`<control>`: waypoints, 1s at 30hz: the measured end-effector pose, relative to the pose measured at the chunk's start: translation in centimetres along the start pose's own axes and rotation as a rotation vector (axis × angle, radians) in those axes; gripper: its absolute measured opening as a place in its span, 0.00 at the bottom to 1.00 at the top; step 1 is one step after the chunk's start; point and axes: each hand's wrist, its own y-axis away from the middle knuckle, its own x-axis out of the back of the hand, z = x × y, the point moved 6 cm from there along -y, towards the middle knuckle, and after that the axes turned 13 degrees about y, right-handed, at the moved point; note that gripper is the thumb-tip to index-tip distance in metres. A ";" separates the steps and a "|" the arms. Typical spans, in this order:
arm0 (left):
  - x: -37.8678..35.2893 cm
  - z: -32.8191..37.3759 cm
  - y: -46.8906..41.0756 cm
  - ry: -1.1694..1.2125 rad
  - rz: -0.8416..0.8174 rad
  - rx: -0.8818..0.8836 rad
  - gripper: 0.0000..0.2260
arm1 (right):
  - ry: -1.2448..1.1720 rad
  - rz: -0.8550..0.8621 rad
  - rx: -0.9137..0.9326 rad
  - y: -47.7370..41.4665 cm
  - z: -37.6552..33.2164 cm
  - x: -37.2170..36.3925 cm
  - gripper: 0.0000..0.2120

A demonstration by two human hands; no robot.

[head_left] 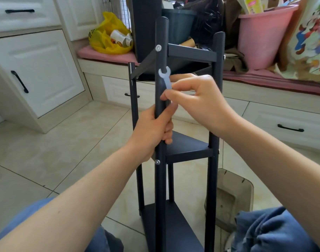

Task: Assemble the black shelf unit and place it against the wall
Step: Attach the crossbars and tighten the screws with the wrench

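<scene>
Far to the left of the shelf unit's front post [160,106] stands a white cabinet [37,70] with black handles. Nearer the post, up and to its left, a yellow bag [108,33] holding paper cups [119,38] lies on a pink cushion [104,54]. The black shelf unit [190,51] stands upright on the tiled floor [64,142] between the person's knees in blue jeans [275,231], in front of a white bench [264,113]. Three triangular shelves show one above another to the right of the post.

The left hand [152,131] grips the post itself, fingers and thumb curled round it just above the middle shelf [188,148]. An upper screw head [158,48] shows on the post at the top shelf, and a lower screw head [157,162] sits just below the left hand.

Above that hand, the right hand [201,102], its forearm to the right of the post, pinches a small light grey wrench [165,78] by its lower end between thumb and forefinger. Its other fingers are loosely curled. The wrench's open end points up in front of the post, below the upper screw head and apart from it. Whether the tool touches the post cannot be told.

Low to the right of the post a clear plastic container [233,193] sits on the floor. High to the right of the post, a pink bucket [260,33] and a cartoon-printed bag [315,42] stand on the bench.
</scene>
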 end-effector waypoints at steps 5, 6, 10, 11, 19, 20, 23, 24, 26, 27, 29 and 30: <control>0.7 0.0 -0.8 0.033 0.127 0.026 0.13 | 0.227 -0.021 -0.075 1.3 0.7 1.1 0.08; 0.8 -0.2 -1.0 0.032 0.142 0.033 0.13 | 0.244 -0.072 -0.115 1.7 1.1 0.7 0.09; 1.2 -0.8 -1.6 0.043 0.168 0.048 0.16 | 0.306 -0.266 -0.236 3.5 2.7 -1.7 0.09; 1.4 -1.0 -1.7 0.048 0.173 0.056 0.17 | 0.316 -0.297 -0.253 3.9 3.0 -2.1 0.09; 3.0 -1.4 -2.3 0.058 0.161 0.089 0.19 | 0.227 -0.236 -0.230 7.0 4.5 -2.5 0.10; 3.1 -1.4 -2.4 0.059 0.157 0.087 0.19 | 0.229 -0.234 -0.227 7.7 4.8 -3.1 0.11; 3.2 -1.4 -2.7 0.051 0.155 0.077 0.19 | 0.215 -0.200 -0.244 10.0 5.5 -5.6 0.11; 3.3 -1.4 -2.9 0.048 0.156 0.076 0.19 | 0.203 -0.179 -0.252 10.8 5.6 -6.6 0.10; 3.2 -1.5 -3.0 0.045 0.151 0.079 0.18 | 0.142 -0.112 -0.283 12.3 5.5 -8.2 0.11; 3.3 -1.5 -3.1 0.043 0.150 0.081 0.18 | 0.093 -0.062 -0.305 13.0 5.5 -8.9 0.11; 3.4 -1.5 -3.1 0.042 0.147 0.084 0.18 | 0.017 0.066 -0.326 14.4 5.5 -9.7 0.09; 3.3 -1.5 -3.0 0.041 0.142 0.086 0.18 | 0.008 0.119 -0.327 15.0 5.6 -10.0 0.08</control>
